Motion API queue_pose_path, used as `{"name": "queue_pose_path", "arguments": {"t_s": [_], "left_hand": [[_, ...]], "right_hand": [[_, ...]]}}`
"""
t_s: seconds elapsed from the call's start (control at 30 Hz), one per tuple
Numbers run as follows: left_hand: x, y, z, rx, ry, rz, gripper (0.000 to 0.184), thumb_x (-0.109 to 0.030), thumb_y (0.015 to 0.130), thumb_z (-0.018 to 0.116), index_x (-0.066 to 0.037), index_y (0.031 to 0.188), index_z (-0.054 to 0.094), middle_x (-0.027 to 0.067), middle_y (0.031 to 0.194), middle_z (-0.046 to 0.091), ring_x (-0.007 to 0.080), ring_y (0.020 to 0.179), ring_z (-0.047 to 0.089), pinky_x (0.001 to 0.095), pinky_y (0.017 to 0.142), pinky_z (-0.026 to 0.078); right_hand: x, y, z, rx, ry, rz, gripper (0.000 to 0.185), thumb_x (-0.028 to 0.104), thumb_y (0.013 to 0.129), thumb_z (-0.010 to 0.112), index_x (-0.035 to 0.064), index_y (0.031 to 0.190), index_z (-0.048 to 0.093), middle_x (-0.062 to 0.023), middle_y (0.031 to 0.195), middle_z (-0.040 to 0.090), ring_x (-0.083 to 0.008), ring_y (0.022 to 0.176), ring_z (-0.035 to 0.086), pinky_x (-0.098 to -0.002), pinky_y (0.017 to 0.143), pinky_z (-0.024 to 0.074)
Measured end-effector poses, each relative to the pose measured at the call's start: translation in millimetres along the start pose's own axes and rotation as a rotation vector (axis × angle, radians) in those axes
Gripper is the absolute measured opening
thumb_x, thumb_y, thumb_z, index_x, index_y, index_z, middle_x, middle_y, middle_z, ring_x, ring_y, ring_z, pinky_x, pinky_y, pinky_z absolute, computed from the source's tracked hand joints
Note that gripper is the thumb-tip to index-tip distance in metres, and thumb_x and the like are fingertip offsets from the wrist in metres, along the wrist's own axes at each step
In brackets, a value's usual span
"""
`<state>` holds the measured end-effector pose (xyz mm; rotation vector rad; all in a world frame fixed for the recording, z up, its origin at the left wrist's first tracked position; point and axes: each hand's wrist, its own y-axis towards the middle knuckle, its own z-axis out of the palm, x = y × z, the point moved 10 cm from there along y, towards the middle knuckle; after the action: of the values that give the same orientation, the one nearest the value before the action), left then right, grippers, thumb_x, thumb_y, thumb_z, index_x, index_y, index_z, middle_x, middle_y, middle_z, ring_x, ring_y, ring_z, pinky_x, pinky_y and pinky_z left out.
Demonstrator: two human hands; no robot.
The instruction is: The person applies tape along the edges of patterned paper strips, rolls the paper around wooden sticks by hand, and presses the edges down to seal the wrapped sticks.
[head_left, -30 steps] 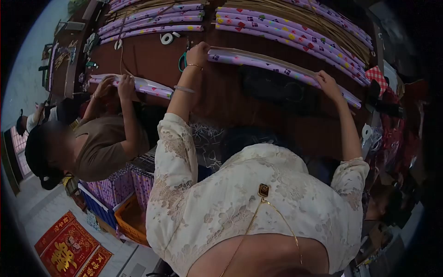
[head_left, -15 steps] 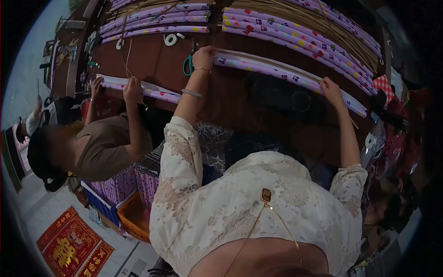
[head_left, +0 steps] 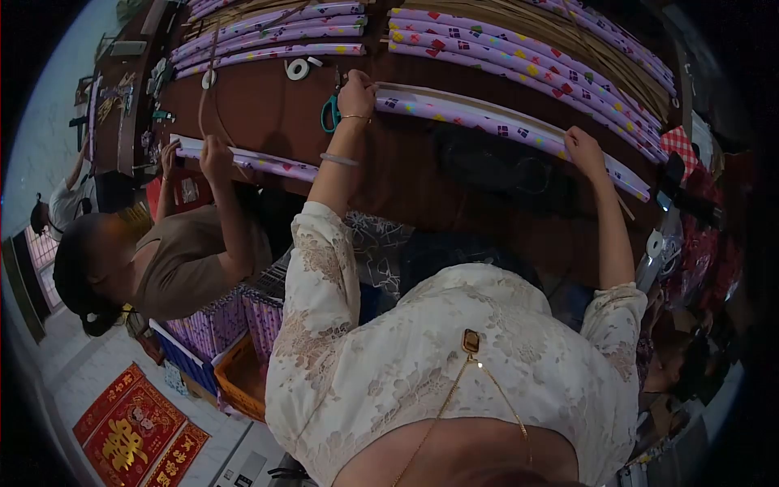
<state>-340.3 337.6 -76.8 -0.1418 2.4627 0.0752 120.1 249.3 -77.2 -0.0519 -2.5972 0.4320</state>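
Observation:
A long lilac roll of patterned wrapping paper [head_left: 479, 122] stretches across the table in front of me, with a pale strip along its far edge. My left hand [head_left: 355, 94] is closed on its left end, the fingers pinched together. Near the right end, my right hand [head_left: 583, 149] pinches the edge with thumb and fingers. Beyond my right hand the tip of the roll sticks out, and a thin brown strip [head_left: 626, 206] shows beside it. Teal-handled scissors [head_left: 330, 114] lie just left of my left wrist.
Finished-looking lilac rolls [head_left: 519, 61] lie in a pile at the back, over brown strips [head_left: 519, 20]. White tape rolls [head_left: 297, 70] sit on the table [head_left: 260, 105]. At left, a co-worker [head_left: 191, 252] handles another lilac roll [head_left: 272, 165]. An orange crate [head_left: 235, 385] stands below.
My left hand has shifted slightly up the view, staying at the roll's left end; my right hand still pinches the edge. The co-worker's nearer hand has moved left along their roll.

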Motion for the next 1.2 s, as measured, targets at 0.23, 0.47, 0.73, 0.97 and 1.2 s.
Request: {"name": "queue_pose_path", "arguments": {"t_s": [0.23,0.47,0.73,0.97,1.2], "left_hand": [[1,0,-3,-0.001,0.065,-0.048,0.028,-0.015,0.069,0.067,-0.007,0.087,0.048,0.0092,0.077,0.064,0.0297,0.077,0.060,0.0396,0.067,0.045],[6,3,1,0.018,0.003,-0.115,0.029,-0.009,0.067,0.066,-0.004,0.087,0.045,0.0113,0.077,0.063,0.0294,0.077,0.061,0.0391,0.067,0.046],[12,8,8,0.029,0.014,-0.078,0.034,-0.008,0.065,0.066,-0.003,0.089,0.043,0.0141,0.078,0.060,0.0320,0.077,0.060,0.0399,0.068,0.046],[26,26,19,0.083,0.115,-0.095,0.040,-0.013,0.058,0.071,-0.002,0.087,0.045,0.0187,0.080,0.059,0.0364,0.079,0.058,0.0413,0.070,0.047],[27,32,25,0.125,0.183,-0.071,0.041,-0.016,0.063,0.072,0.001,0.088,0.044,0.0126,0.072,0.064,0.0265,0.077,0.062,0.0341,0.071,0.046]], "right_hand": [[-3,9,11,-0.014,-0.165,-0.045,0.022,0.026,0.082,0.045,0.0052,0.083,0.052,-0.0136,0.085,0.054,-0.0353,0.079,0.053,-0.0421,0.068,0.0422],[4,5,10,-0.016,-0.236,-0.004,0.021,0.026,0.081,0.046,0.0062,0.082,0.053,-0.0113,0.086,0.053,-0.0336,0.079,0.053,-0.0420,0.069,0.0429],[5,6,8,-0.014,-0.270,0.043,0.023,0.027,0.080,0.048,0.0063,0.084,0.056,-0.0110,0.086,0.054,-0.0315,0.081,0.054,-0.0407,0.070,0.0437],[-3,11,10,0.008,-0.263,0.090,0.026,0.029,0.078,0.049,0.0060,0.081,0.060,-0.0122,0.088,0.055,-0.0307,0.081,0.055,-0.0397,0.072,0.0439],[-11,13,12,0.038,-0.252,0.171,0.026,0.031,0.075,0.052,0.0070,0.081,0.061,-0.0112,0.088,0.056,-0.0304,0.081,0.056,-0.0395,0.072,0.0440]]}}
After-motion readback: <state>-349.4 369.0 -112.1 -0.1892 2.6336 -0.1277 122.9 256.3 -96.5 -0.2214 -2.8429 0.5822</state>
